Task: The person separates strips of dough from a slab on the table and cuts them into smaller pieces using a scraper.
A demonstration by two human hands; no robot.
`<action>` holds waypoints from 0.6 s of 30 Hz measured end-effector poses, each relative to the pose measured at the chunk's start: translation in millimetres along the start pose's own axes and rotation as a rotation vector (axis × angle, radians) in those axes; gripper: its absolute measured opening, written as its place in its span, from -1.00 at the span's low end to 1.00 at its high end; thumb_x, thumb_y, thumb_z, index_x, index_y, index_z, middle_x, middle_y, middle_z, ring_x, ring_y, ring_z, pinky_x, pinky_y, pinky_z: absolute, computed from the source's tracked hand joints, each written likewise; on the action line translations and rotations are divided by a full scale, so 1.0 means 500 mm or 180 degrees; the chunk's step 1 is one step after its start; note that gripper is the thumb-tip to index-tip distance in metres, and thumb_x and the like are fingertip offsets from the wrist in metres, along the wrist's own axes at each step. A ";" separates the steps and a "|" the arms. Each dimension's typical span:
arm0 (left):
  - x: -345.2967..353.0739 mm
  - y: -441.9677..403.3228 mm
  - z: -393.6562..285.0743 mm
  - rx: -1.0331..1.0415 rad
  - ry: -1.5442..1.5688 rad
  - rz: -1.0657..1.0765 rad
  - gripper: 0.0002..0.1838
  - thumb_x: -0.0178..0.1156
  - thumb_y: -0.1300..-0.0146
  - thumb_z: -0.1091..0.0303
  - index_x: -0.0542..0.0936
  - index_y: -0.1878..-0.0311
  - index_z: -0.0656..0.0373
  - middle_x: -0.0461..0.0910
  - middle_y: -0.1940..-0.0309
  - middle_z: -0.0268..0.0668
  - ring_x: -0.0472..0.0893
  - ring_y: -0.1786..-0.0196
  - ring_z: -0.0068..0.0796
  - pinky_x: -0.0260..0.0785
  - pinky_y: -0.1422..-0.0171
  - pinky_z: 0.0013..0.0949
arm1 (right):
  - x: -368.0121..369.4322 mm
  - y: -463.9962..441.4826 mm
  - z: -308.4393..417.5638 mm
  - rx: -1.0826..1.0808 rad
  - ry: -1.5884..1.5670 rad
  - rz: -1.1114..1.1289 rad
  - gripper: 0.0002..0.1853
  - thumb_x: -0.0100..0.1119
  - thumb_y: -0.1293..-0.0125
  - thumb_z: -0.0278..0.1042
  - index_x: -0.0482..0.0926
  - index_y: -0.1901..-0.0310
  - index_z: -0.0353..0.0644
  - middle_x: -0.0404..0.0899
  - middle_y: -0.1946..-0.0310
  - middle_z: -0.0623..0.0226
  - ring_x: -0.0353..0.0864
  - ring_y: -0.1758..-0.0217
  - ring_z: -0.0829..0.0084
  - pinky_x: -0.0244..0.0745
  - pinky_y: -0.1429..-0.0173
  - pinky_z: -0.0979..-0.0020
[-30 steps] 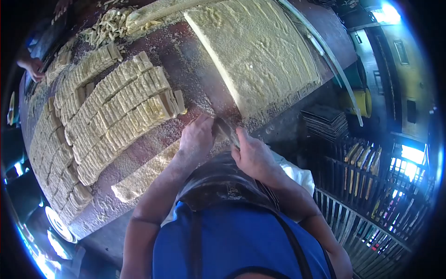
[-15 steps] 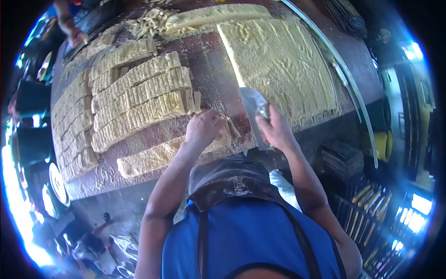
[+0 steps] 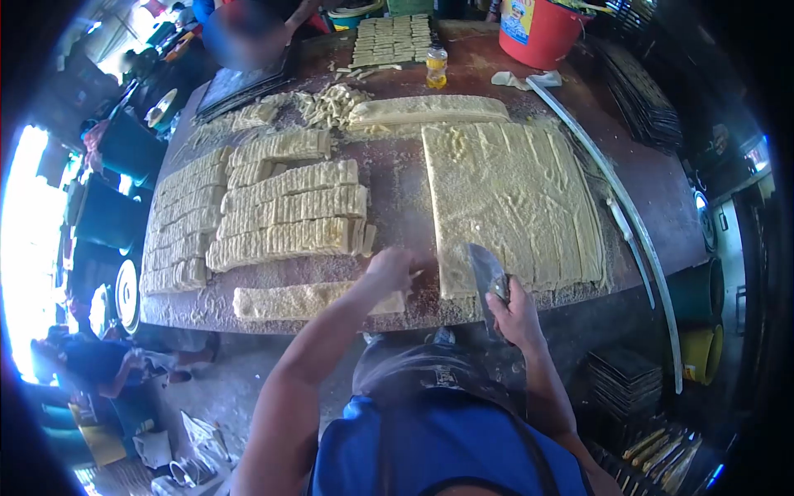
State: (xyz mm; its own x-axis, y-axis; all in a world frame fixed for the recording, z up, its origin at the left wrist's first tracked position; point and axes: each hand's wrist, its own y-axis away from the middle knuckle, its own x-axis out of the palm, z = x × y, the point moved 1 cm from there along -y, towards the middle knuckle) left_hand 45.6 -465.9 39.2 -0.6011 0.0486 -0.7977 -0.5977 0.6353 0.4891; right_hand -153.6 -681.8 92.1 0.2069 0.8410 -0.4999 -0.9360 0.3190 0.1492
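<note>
A crumb-covered slab of dough point(image 3: 517, 207) lies on the dark red table point(image 3: 389, 174). My right hand point(image 3: 517, 314) grips the handle of a wide-bladed cutter point(image 3: 486, 269), its blade over the slab's near left corner. Left of it, my left hand point(image 3: 393, 271) is closed around a small pale piece that shows at the fingertips. The hand is above the right part of a long dough strip point(image 3: 285, 302) at the table's near edge. Rows of cut dough pieces point(image 3: 289, 236) stand to the left.
Behind the slab lie a thick dough roll point(image 3: 430, 109) and loose scraps point(image 3: 331, 103). Farther back are a bottle point(image 3: 437, 66), a red bucket point(image 3: 542, 33) and stacked trays point(image 3: 637, 95). A long curved strip point(image 3: 612, 178) runs along the right. Another person point(image 3: 248, 33) is at the far left.
The view has tilted up, showing the table's far side. My hands have separated; the cutter has moved right and now points over the slab. My left hand has moved toward the cut rows.
</note>
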 end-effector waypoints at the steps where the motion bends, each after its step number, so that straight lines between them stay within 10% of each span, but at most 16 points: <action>1: -0.031 0.003 0.002 -0.0016 0.0003 -0.0011 -0.76 0.33 -0.26 0.22 0.74 0.08 0.11 0.74 0.07 -0.08 0.73 0.00 -0.22 0.58 -0.12 -0.13 | 0.000 0.004 -0.001 0.0014 0.0035 -0.0023 -0.66 0.24 -0.37 -0.24 0.44 0.03 -0.33 0.62 0.31 -0.13 0.67 0.18 -0.17 0.51 0.15 0.04; 3: -0.114 0.009 0.022 -0.0626 0.1913 -0.0024 -0.79 0.23 -0.37 0.27 0.74 0.05 0.10 0.73 -0.03 -0.18 0.73 0.01 -0.32 0.60 -0.14 -0.18 | -0.003 0.009 0.026 0.0332 -0.0034 0.0153 -0.67 0.23 -0.38 -0.24 0.43 0.02 -0.33 0.62 0.31 -0.12 0.66 0.17 -0.17 0.50 0.13 0.03; 7: -0.211 -0.188 0.287 -0.1041 0.1681 -0.1040 -0.71 0.22 -0.39 0.28 0.69 -0.10 0.14 0.73 0.03 -0.19 0.69 0.01 -0.39 0.57 -0.10 -0.27 | 0.056 0.015 0.049 0.0379 0.0098 0.0238 -0.68 0.19 -0.42 -0.22 0.44 0.02 -0.33 0.64 0.28 -0.09 0.66 0.14 -0.16 0.50 0.11 0.00; 12: -0.414 -0.120 0.264 -0.0472 0.3549 -0.2935 -0.29 0.44 -0.21 -0.05 0.53 -0.31 0.19 0.66 -0.10 -0.10 0.67 0.04 -0.26 0.52 -0.19 -0.22 | 0.182 0.017 0.144 0.0017 0.1002 0.0167 -0.64 0.08 -0.49 -0.16 0.40 -0.08 -0.32 0.66 0.24 -0.05 0.67 0.12 -0.16 0.53 0.06 -0.07; 15: -0.321 -0.094 0.265 0.0361 0.1099 -0.3465 -0.40 0.41 -0.27 -0.02 0.56 -0.22 0.18 0.70 0.15 -0.11 0.71 0.16 -0.32 0.60 0.12 -0.23 | 0.267 -0.004 0.162 0.0311 0.1372 -0.0046 -0.61 0.02 -0.51 -0.16 0.33 -0.15 -0.30 0.65 0.23 -0.12 0.67 0.17 -0.21 0.55 0.10 -0.12; 18: -0.210 0.056 0.166 0.0495 0.1661 -0.0233 -0.61 0.28 -0.39 0.02 0.65 -0.16 0.01 0.74 0.02 -0.21 0.70 0.32 -0.55 0.63 0.12 -0.42 | 0.314 -0.004 0.145 0.0755 0.1530 -0.0094 -0.62 0.00 -0.51 -0.19 0.28 -0.17 -0.27 0.64 0.21 -0.24 0.67 0.26 -0.28 0.55 0.18 -0.19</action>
State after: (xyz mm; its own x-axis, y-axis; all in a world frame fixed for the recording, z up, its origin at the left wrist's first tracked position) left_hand 136.0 -389.5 107.2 -0.7678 -0.3635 -0.5276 -0.5862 0.7309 0.3495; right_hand -98.5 -519.0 75.1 0.0262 0.5530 -0.8328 -0.8301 0.4763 0.2901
